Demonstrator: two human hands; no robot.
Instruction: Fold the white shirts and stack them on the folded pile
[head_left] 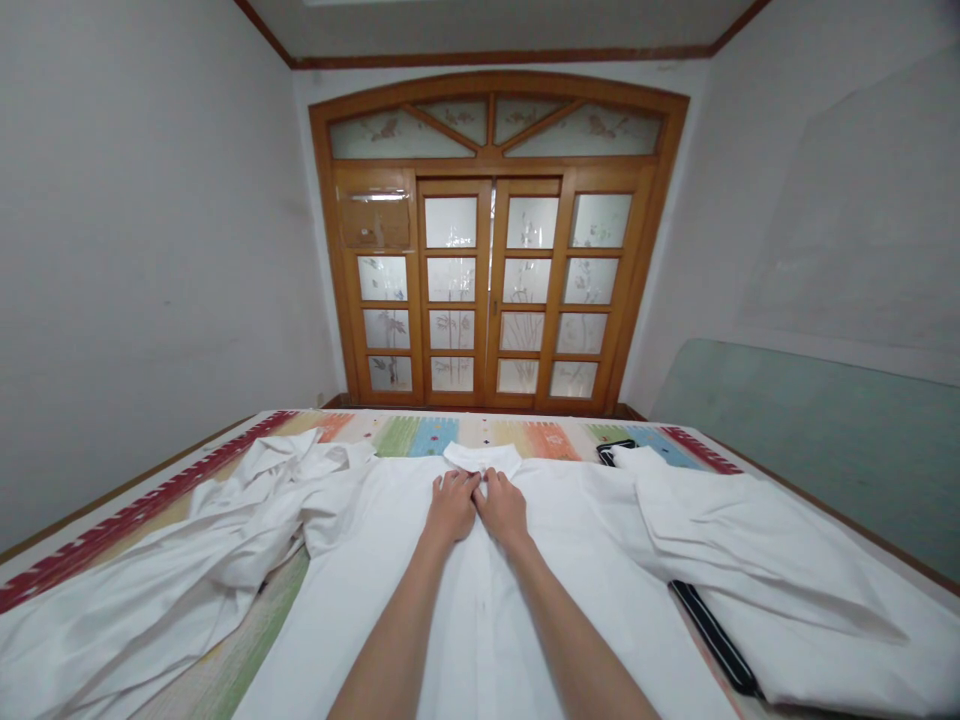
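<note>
A white long-sleeved shirt (570, 560) lies spread face up, its collar (484, 457) at the far end and its sleeves out to both sides. Just below the collar, my left hand (453, 502) and my right hand (503, 505) meet at the top of the front placket. Fingers of both hands are bent and pinched on the shirt's cloth there. Whether a button sits between the fingertips is hidden. The lower placket runs down between my forearms.
Under the shirt is a bed or table with a colourful patterned cover (409, 436). At right, a folded white garment (840, 660) with a black striped edge (716, 637) lies partly beneath the sleeve. A pale green panel (810, 440) stands along the right wall. Wooden glazed doors (491, 290) are ahead.
</note>
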